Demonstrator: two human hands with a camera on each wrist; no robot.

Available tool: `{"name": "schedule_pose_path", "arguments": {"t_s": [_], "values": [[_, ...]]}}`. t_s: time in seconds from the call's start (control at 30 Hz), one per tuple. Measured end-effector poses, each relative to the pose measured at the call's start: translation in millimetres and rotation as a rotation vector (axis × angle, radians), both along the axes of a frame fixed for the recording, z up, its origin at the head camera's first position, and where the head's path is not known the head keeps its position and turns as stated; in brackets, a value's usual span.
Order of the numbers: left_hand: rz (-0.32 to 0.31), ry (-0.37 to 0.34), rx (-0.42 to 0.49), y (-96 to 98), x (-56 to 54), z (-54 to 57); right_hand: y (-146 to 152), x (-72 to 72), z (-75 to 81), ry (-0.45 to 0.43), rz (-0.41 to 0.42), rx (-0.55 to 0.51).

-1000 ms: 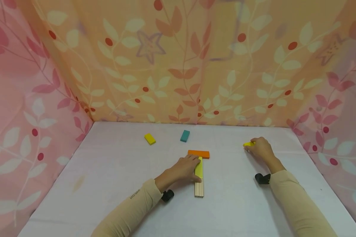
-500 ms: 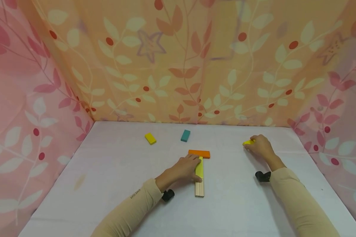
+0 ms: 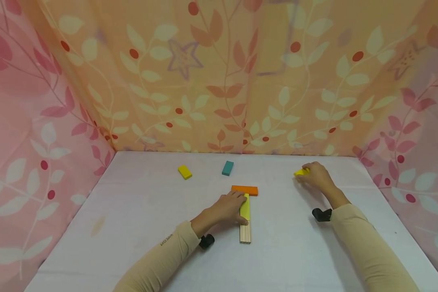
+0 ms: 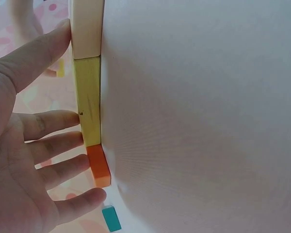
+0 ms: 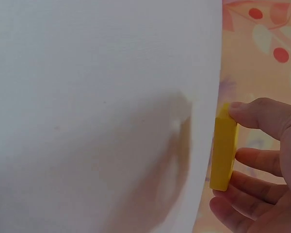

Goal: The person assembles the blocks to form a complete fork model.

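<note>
In the head view my right hand (image 3: 318,177) holds a yellow block (image 3: 301,172) by its ends at the right side of the table. The right wrist view shows that yellow block (image 5: 223,150) between thumb and fingertips, apart from its shadow on the cloth. My left hand (image 3: 227,207) rests along a line of blocks at the centre, fingers extended. Its fingertips touch a yellow-green block (image 4: 88,102) and an orange block (image 4: 98,166), and the thumb reaches a plain wood block (image 4: 87,29). The orange block lies crosswise at the far end, making a T.
Farther back lie another yellow block (image 3: 185,172) and a teal block (image 3: 228,168). White cloth covers the table (image 3: 131,227). A patterned curtain (image 3: 219,81) stands behind, with pink cloth at both sides. Black wrist cameras (image 3: 322,215) jut out below the sleeves.
My right hand has shifted slightly left and away from me with the yellow block. The left hand and the central blocks have stayed where they were.
</note>
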State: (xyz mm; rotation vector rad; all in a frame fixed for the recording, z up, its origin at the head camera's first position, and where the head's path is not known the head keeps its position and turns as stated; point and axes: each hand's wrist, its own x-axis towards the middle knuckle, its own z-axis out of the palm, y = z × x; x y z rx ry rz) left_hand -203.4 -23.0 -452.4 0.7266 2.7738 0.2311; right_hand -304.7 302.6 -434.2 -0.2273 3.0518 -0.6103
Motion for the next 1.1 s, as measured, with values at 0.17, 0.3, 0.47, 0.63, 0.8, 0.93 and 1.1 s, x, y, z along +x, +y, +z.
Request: {"name": "schedule_pose_path", "arguments": {"t_s": [0.17,0.3,0.47,0.63,0.8,0.93,1.1], "values": [[-0.003,0.003,-0.006,-0.1,0.1,0.8,-6,1.2,5.4,0.009,0.012,-0.011],[0.003,-0.003,-0.01,0.0,0.0,0.7,-10,-0.2,11.6,0.018,0.031,-0.019],[0.004,0.002,-0.009,0.2,0.2,0.5,-11,-5.2,20.4,0.075,0.06,-0.045],[0.002,0.002,-0.007,0.6,0.4,0.3,-16,-9.7,26.4,0.1,0.08,-0.072],[0.001,0.004,-0.006,0.2,1.1,1.1,-24,-12.7,28.5,0.092,0.097,-0.095],[0.0,0.006,-0.001,0.3,0.8,0.8,-31,-13.9,29.4,0.074,0.096,-0.106],[0.001,0.005,-0.003,0.3,0.8,0.6,-41,-13.9,29.9,0.069,0.1,-0.135]]}}
